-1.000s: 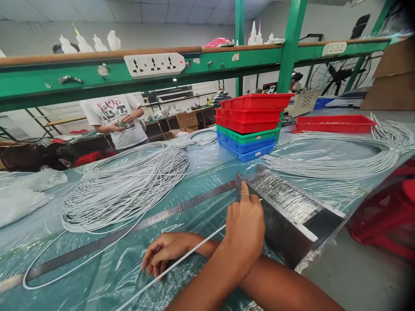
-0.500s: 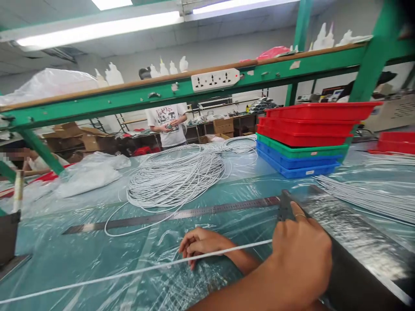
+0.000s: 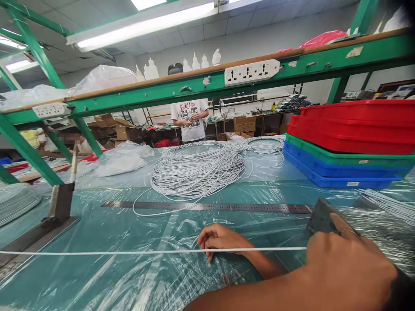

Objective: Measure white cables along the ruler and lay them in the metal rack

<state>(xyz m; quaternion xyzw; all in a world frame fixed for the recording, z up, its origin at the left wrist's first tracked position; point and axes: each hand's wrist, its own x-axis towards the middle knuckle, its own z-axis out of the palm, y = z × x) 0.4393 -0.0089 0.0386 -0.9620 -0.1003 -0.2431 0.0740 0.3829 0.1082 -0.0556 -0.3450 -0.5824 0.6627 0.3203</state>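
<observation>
The forearms cross. My left hand point(image 3: 350, 263), with a ring on one finger, is at the right with its fingers closed on the end of a white cable point(image 3: 129, 252) and its index finger against a dark metal block point(image 3: 319, 220). The cable stretches nearly level to the left edge. My right hand point(image 3: 222, 239) hangs loosely curled in the middle, fingers slightly apart, holding nothing visible; the cable passes across it. A steel ruler point(image 3: 233, 207) lies behind the hands on the plastic-covered green table point(image 3: 106, 233).
A large coil of white cable point(image 3: 197, 172) lies behind the ruler. Stacked red, green and blue trays point(image 3: 343, 170) stand at right. A metal stand point(image 3: 61, 201) is at left. A green shelf frame point(image 3: 155, 93) spans above. Beyond stands a person point(image 3: 191, 121).
The view has swung right, bringing in more of the left metal stand. The cable now runs nearly level instead of slanting. Both hands keep about the same pose.
</observation>
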